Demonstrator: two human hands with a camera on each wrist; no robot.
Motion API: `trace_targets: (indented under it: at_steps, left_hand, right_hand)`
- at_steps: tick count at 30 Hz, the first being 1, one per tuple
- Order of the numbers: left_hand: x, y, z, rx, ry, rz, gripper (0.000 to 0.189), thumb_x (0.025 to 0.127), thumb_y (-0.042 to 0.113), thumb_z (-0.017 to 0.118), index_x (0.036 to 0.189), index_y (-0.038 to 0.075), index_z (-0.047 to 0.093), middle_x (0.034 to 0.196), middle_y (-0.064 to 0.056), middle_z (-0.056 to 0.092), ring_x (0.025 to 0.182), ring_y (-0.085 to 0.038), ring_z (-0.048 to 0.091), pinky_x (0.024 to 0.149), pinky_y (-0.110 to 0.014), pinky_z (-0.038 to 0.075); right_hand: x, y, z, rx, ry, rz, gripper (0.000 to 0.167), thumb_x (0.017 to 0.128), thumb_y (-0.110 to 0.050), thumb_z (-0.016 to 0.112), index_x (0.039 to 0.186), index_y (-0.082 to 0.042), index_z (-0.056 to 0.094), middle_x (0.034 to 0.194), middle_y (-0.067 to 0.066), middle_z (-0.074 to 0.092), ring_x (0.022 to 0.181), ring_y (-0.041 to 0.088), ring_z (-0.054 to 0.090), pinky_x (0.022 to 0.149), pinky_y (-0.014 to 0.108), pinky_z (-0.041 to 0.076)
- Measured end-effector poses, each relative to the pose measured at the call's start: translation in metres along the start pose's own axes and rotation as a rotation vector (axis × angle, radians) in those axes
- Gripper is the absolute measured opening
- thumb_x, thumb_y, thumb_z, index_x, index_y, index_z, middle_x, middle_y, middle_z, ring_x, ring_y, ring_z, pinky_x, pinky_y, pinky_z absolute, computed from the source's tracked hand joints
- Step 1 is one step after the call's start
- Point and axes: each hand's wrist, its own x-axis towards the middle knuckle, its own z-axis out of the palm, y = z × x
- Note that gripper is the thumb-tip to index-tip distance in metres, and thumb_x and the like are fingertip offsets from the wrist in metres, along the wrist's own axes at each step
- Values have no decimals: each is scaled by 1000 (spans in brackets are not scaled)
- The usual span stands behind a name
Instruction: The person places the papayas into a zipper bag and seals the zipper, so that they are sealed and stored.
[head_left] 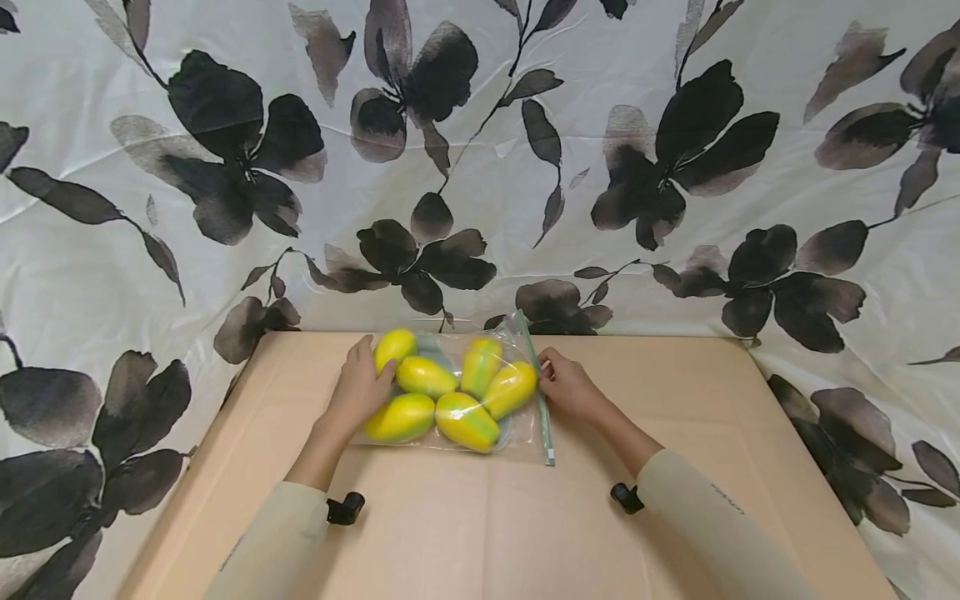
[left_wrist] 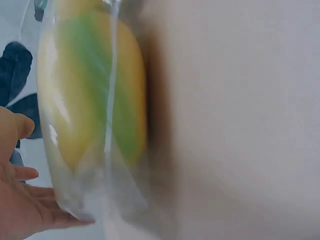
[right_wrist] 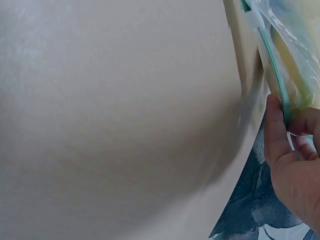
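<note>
A clear zip bag (head_left: pixel 528 429) with a green zip edge lies on the cardboard, holding several yellow-green mangoes (head_left: pixel 467 422). My left hand (head_left: pixel 362 385) is at the bag's left end, its fingers fairly straight against the plastic and the thumb held apart. In the left wrist view one mango (left_wrist: pixel 92 90) shows through the plastic beside that hand (left_wrist: pixel 25 200). At the opposite end, my right hand (head_left: pixel 570 383) pinches the zip edge between thumb and fingers. The right wrist view shows this pinch on the green strip (right_wrist: pixel 274 60), with a white slider farther along it.
The bag rests near the far edge of a tan cardboard surface (head_left: pixel 480 525). A white cloth with dark flowers (head_left: pixel 525 208) hangs behind and spreads along both sides. Small black cameras (head_left: pixel 346 508) sit at the sleeve cuffs.
</note>
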Motion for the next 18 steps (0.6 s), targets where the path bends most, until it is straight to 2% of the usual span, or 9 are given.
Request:
trace_targets:
  at_steps: [5, 12, 16, 18]
  left_hand:
    - [-1, -8, 5, -76, -78, -13, 68, 108, 27, 45, 160, -8, 18, 157, -35, 34, 146, -51, 37, 117, -64, 33]
    - [-7, -6, 14, -137, -89, -6, 64, 107, 22, 48, 160, -6, 23, 160, -31, 35, 147, -47, 37, 118, -62, 34]
    - [-12, -3, 20, -164, -87, 29, 66, 106, 21, 51, 161, -4, 23, 160, -30, 36, 147, -46, 39, 118, -61, 35]
    - [-13, 0, 24, -172, -80, 42, 66, 106, 21, 53, 161, -3, 25, 159, -29, 39, 140, -43, 47, 115, -60, 39]
  right_hand:
    - [-3, 3, -2, -12, 21, 1, 25, 93, -4, 59, 118, -6, 56, 92, 8, 64, 77, 19, 57, 68, 27, 48]
    - [-10, 14, -8, 38, 38, 22, 25, 97, -4, 59, 121, -6, 60, 102, 13, 68, 85, 23, 64, 67, 28, 55]
    - [-14, 22, -15, 83, 47, 41, 25, 100, -3, 57, 125, -6, 59, 107, 15, 67, 91, 26, 67, 66, 29, 59]
    - [-16, 26, -20, 104, 46, 53, 26, 101, -4, 55, 127, -5, 59, 110, 17, 67, 94, 27, 67, 67, 30, 60]
